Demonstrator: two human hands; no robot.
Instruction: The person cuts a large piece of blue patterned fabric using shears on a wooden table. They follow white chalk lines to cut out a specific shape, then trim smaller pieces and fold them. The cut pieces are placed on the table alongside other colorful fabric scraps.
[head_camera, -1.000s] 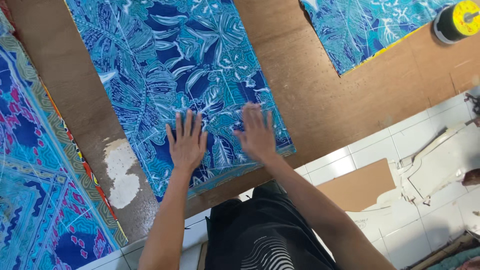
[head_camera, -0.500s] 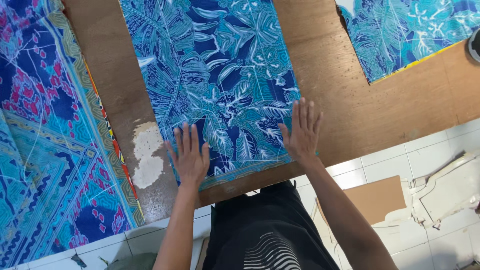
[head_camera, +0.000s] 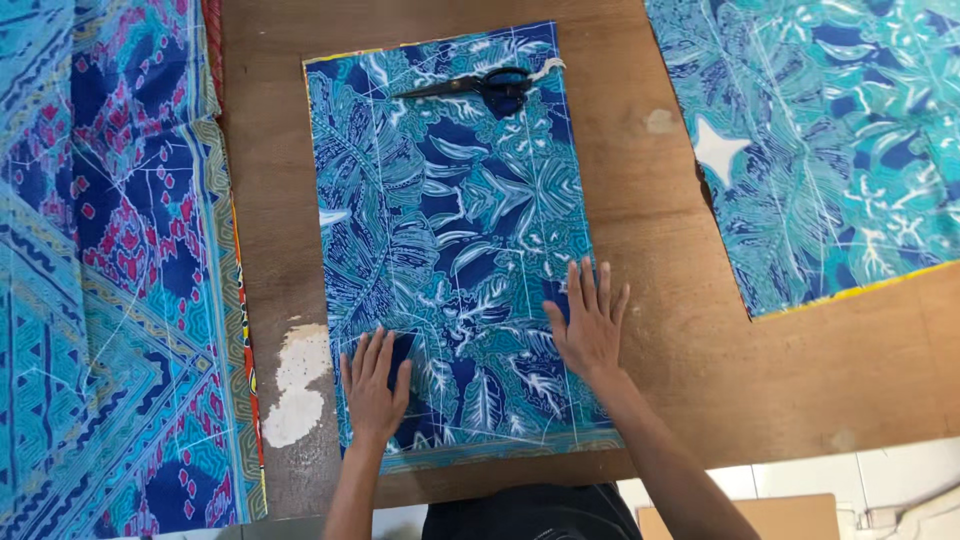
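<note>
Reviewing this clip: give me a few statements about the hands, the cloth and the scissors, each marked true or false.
1. Both hands lie flat on the blue leaf-print cloth. True: the left hand and the right hand press on its near end with fingers spread.
2. The right hand holds the scissors. False: the black scissors lie alone on the cloth's far end, away from both hands.
3. The cloth lies on a brown wooden board. True.
4. The scissors lie on bare wood. False: they rest on the cloth.
5. A cloth with red and blue patterns lies to the person's left. True.
</note>
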